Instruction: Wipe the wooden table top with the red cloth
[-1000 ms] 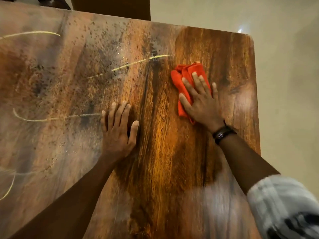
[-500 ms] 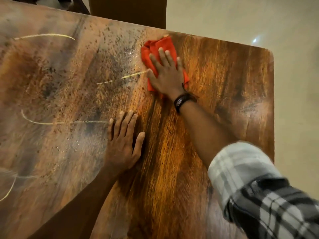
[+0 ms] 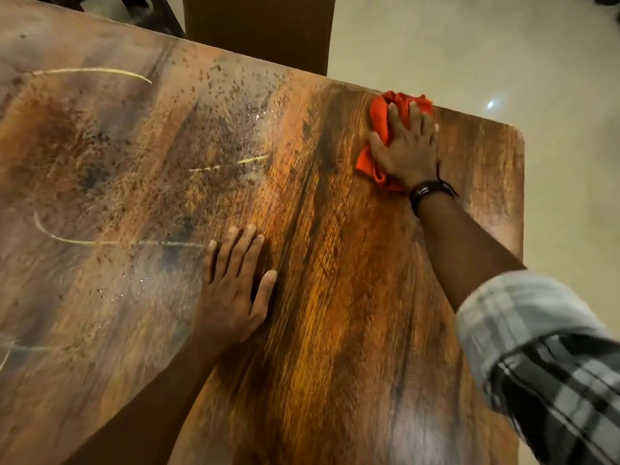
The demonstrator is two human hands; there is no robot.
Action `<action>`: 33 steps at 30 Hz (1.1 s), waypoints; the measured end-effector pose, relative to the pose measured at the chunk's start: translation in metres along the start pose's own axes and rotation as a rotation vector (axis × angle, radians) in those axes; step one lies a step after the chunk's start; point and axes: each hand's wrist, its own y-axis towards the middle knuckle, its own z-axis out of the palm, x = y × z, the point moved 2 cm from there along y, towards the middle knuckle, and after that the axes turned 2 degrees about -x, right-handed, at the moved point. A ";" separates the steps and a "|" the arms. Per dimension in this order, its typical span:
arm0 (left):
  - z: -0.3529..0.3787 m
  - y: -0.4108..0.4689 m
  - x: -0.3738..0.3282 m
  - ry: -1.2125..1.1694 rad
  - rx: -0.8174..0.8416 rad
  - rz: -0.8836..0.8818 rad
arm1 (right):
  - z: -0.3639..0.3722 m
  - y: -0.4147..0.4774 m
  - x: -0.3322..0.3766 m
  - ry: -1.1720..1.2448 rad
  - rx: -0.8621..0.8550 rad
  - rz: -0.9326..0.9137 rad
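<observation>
The wooden surface (image 3: 335, 313) fills most of the view, its grain running from the person toward the far edge. The part under and near the right arm looks dark and glossy. The part to the left of both sets of fingers is dull, speckled and crossed by pale streaks (image 3: 228, 166). A chair back (image 3: 258, 31) stands just past the far edge.

A plaid sleeve (image 3: 536, 364) covers the right upper forearm, which reaches out to the far edge. There the right hand (image 3: 407, 152) lies palm down on the red cloth (image 3: 379, 115), fingers (image 3: 416, 119) straight, close together and pressing it to the wood. The cloth is bunched directly beneath them. Its long axis runs from the wrist out past the fingertips, and its top fold sits at the very rim. A dark wristband (image 3: 427, 193) circles that wrist.

The left hand (image 3: 231, 297) rests flat on bare wood, well apart from the cloth and on the near-left side of it, fingers (image 3: 235, 250) straight and slightly spread, the thumb angled out, holding nothing. It appears to brace the body.

Since the cloth is already under the right fingers and the uncleaned area lies to their left, the next stroke likely has to travel leftward across the grain, passing on the far side of the left fingertips.
</observation>
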 end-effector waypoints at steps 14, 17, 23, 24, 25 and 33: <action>-0.002 -0.002 -0.004 0.048 -0.073 -0.029 | 0.056 -0.118 0.124 -0.079 0.088 -0.676; -0.004 -0.001 -0.005 0.040 -0.092 -0.021 | 0.056 -0.185 0.078 -0.078 0.102 -0.749; -0.001 0.001 -0.002 0.061 -0.038 0.001 | 0.033 -0.158 0.009 -0.116 0.020 -0.398; -0.001 0.001 -0.001 0.063 -0.030 0.007 | 0.034 -0.145 0.017 -0.106 0.003 -0.344; 0.000 0.001 -0.002 0.062 -0.023 0.011 | 0.036 -0.132 0.030 -0.096 -0.005 -0.301; -0.008 -0.004 -0.004 -0.062 -0.078 0.065 | 0.075 -0.128 0.148 -0.116 -0.022 -0.337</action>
